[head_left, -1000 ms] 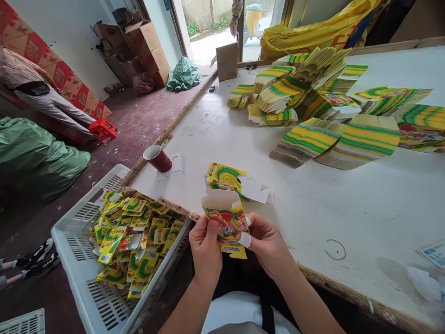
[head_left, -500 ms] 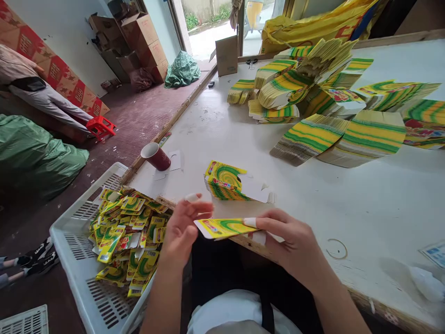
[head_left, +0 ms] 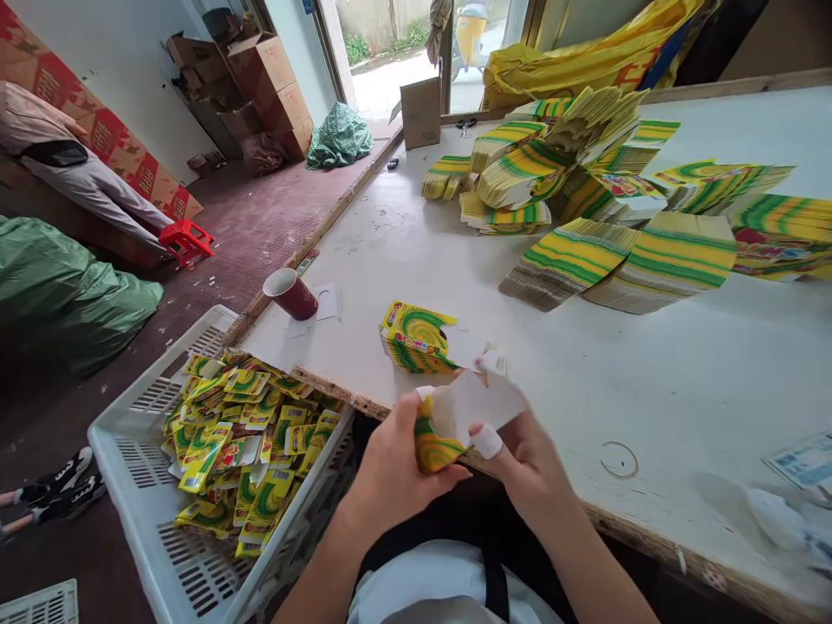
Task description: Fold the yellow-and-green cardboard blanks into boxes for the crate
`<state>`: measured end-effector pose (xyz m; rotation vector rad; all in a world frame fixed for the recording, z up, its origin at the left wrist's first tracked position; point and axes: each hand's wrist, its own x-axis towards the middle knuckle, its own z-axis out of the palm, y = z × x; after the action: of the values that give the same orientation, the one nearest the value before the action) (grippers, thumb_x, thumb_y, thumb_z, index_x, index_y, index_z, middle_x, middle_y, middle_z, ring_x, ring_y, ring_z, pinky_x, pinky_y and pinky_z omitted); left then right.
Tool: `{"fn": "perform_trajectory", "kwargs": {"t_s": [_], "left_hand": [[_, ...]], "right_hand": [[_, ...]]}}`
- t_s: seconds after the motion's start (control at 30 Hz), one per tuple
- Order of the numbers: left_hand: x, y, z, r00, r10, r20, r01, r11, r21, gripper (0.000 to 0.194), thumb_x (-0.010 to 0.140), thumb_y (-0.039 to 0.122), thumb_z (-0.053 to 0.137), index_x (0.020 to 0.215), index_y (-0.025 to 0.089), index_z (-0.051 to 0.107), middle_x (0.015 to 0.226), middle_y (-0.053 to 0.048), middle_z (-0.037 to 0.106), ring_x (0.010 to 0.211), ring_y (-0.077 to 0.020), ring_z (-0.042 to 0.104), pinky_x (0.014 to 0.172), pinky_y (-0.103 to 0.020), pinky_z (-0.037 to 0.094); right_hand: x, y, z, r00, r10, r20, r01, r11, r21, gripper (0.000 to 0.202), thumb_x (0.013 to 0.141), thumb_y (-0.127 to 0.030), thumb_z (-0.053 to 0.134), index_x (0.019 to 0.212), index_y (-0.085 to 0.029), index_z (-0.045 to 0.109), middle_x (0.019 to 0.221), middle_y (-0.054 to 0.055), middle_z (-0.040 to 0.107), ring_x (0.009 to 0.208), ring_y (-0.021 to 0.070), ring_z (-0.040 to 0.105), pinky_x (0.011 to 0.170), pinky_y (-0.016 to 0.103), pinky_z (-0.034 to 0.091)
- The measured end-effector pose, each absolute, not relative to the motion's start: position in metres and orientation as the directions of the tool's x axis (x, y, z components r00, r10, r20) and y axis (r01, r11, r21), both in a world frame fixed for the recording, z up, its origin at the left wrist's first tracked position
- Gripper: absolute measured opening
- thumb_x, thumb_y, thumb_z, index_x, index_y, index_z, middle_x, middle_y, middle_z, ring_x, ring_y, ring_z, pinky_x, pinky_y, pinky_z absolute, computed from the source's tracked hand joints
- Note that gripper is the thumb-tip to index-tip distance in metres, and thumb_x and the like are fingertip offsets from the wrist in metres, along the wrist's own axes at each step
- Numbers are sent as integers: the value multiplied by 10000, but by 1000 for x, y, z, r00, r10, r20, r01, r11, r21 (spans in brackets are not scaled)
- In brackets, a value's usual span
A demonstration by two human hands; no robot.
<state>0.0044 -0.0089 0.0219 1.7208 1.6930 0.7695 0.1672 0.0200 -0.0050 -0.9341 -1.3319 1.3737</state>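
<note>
Both hands, left point(head_left: 396, 459) and right point(head_left: 526, 455), pinch one carton point(head_left: 455, 416) over the table's point(head_left: 650, 390) near edge; open tabletop right, crate point(head_left: 130, 468) left.

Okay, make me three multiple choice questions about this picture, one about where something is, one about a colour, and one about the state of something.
1. Where does the white crate of yellow packets stand?
A. On the white table
B. Below the table's edge, to the person's left
C. Beside the far cardboard box

2. What colour is the cup on the outside?
A. Dark red
B. Blue
C. Green

3. How is the small carton held?
A. It lies alone on the table
B. Left hand only
C. Between both hands

Answers: 1 B, the crate sits lower than the table, at the person's left side. 2 A, the cup's outer wall is dark red, its inside pale. 3 C, the left hand and right hand both have a grip on the carton.
</note>
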Motion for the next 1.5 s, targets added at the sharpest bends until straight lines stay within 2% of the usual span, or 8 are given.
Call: {"fn": "perform_trajectory", "kwargs": {"t_s": [0.2, 0.33, 0.53, 0.7, 0.97, 1.2, 1.4, 1.5], "left_hand": [[10, -12, 12, 159, 965, 210, 682, -261, 684, 632, 766, 250, 728, 1269, 273, 348, 1239, -108, 629, 1060, -255, 679, 839, -355, 562], [3, -6, 11, 163, 983, 85, 734, -178, 655, 548, 746, 208, 668, 1190, 261, 351, 1070, -64, 654, 888, -249, 694, 726, -359, 565], [-1, 2, 6, 187, 982, 37, 709, -161, 686, 549, 760, 176, 592, 1231, 242, 318, 1198, -132, 556, 1067, -287, 658, 854, -441, 569], [-5, -1, 10, 6, 1000, 21, 752, -18, 659, 599, 718, 174, 665, 1232, 211, 361, 1195, -135, 575, 1147, -303, 608, 945, -495, 529], [-20, -3, 27, -29, 1000, 2, 772, 21, 636, 489, 681, 320, 791, 1104, 191, 584, 1011, -82, 714, 946, -275, 691, 830, -408, 557], [-11, 2, 39, 16, 997, 69, 823, -52, 566, 477, 661, 283, 800, 1087, 173, 618, 964, -86, 726, 906, -291, 699, 793, -408, 561], [-36, -9, 35, -179, 984, 29, 780, 124, 613, 443, 724, 340, 735, 1115, 202, 578, 1010, -71, 699, 932, -273, 682, 832, -417, 560], [-87, -17, 34, -520, 830, 203, 811, 405, 423, 575, 639, 368, 780, 1132, 166, 565, 1118, -139, 650, 1109, -378, 609, 990, -558, 472]], "right_hand": [[149, 27, -8, -440, 888, -135, -227, -256, -940, 628, 886, -613, 600, 1426, -300, 536, 1336, 86, 669, 1254, 301, 602, 1066, 470, 494], [153, 27, -6, -411, 911, 31, -88, -6, -996, 730, 895, -671, 532, 1502, -275, 446, 1467, 119, 565, 1330, 328, 546, 1038, 466, 524], [153, 20, -25, -493, 776, 393, 120, 508, -853, 648, 960, -81, 456, 1542, -345, 350, 1633, 81, 324, 1455, 246, 397, 1115, 411, 461], [158, 33, -32, -394, 829, 398, 109, 472, -875, 574, 929, -51, 472, 1426, -331, 534, 1491, 109, 542, 1328, 246, 567, 1026, 389, 543], [170, 39, -20, -564, 749, 346, 209, 535, -819, 297, 973, -132, 472, 1197, -197, 657, 1513, 233, 471, 1327, 268, 564, 971, 393, 565], [172, 46, -3, -528, 777, 343, 161, 488, -858, 194, 863, -124, 613, 998, -250, 674, 1384, 135, 590, 1261, 285, 604, 968, 437, 555], [149, 35, -8, -383, 871, 308, 148, 387, -910, 522, 872, -213, 648, 1355, -257, 453, 1312, 120, 637, 1118, 245, 677, 904, 394, 584], [148, 52, -4, -250, 889, 383, 279, 445, -851, 417, 884, -233, 639, 1281, -241, 509, 1167, 95, 707, 1039, 252, 695, 889, 403, 575]]}}
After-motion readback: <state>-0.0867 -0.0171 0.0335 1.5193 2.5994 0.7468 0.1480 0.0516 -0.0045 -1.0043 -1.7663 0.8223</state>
